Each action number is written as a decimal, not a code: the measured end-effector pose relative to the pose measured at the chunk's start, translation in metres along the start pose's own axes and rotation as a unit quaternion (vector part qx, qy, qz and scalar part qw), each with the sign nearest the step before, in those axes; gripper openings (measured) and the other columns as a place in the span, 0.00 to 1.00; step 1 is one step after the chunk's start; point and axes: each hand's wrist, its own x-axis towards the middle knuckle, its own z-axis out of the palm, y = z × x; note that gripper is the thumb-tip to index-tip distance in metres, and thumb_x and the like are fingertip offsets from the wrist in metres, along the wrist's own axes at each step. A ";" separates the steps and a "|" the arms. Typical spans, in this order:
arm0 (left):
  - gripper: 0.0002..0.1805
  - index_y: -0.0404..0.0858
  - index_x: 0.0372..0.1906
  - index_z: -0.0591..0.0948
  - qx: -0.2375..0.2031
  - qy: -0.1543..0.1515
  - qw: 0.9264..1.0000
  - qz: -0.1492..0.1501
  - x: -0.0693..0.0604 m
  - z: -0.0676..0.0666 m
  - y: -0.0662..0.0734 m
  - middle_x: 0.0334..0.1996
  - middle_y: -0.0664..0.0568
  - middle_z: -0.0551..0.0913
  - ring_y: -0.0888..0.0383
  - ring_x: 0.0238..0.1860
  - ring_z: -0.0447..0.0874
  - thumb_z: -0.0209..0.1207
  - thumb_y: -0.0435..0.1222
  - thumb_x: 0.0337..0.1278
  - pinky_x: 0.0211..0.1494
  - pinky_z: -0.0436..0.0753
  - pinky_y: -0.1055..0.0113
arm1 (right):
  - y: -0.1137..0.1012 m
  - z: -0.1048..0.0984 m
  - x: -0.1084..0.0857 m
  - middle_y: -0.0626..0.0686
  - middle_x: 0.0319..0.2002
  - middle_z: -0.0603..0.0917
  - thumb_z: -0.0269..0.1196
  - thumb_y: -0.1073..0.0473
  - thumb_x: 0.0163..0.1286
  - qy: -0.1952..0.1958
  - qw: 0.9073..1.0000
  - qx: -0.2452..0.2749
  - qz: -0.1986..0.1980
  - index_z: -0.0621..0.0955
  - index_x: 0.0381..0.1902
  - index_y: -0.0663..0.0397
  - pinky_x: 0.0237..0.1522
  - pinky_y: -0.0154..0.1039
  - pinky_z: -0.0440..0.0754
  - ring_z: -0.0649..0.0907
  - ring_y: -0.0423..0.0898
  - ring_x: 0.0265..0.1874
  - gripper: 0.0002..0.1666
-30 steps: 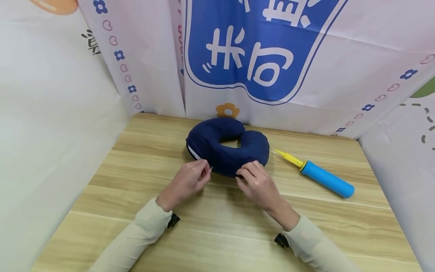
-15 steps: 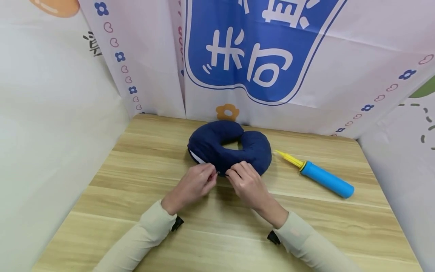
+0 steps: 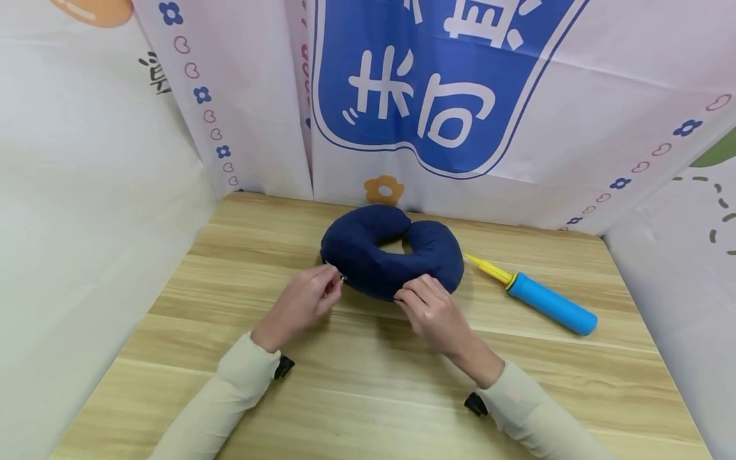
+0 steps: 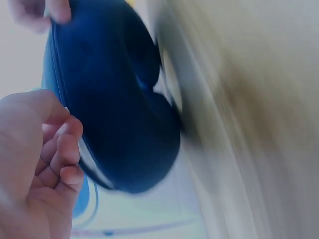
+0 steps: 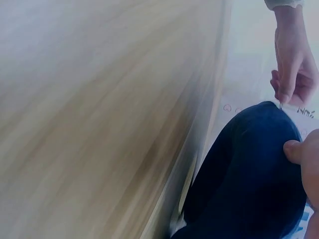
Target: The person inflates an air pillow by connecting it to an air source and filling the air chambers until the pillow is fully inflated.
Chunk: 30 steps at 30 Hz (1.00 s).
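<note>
A navy U-shaped neck pillow (image 3: 368,262) lies on the table, its opening toward the back wall. A zipper runs along its near edge; white lining (image 4: 92,162) shows through the unzipped stretch in the left wrist view. With thumb and curled fingers my left hand (image 3: 305,300) pinches the small metal zipper pull (image 3: 343,278) at the pillow's near left. My right hand (image 3: 431,313) pinches the near right edge of the pillow, and its thumb (image 5: 293,151) presses the fabric in the right wrist view.
To the right of the pillow lies a blue hand pump (image 3: 552,303) with a yellow nozzle, its tip close to the pillow. Printed white curtains (image 3: 264,128) stand along the back and sides of the wooden table (image 3: 356,383).
Both hands first came together along the seam, then parted: the left went leftward with the zipper pull, the right a little rightward. The white gap at the pillow's left has narrowed.
</note>
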 end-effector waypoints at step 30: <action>0.11 0.40 0.26 0.80 -0.061 0.002 0.998 0.001 -0.006 -0.003 0.023 0.23 0.57 0.79 0.68 0.24 0.74 0.66 0.23 0.56 0.27 0.74 0.78 | -0.018 0.019 0.022 0.55 0.37 0.83 0.60 0.68 0.78 -0.029 0.997 -0.073 0.001 0.84 0.40 0.63 0.37 0.41 0.80 0.79 0.50 0.35 0.06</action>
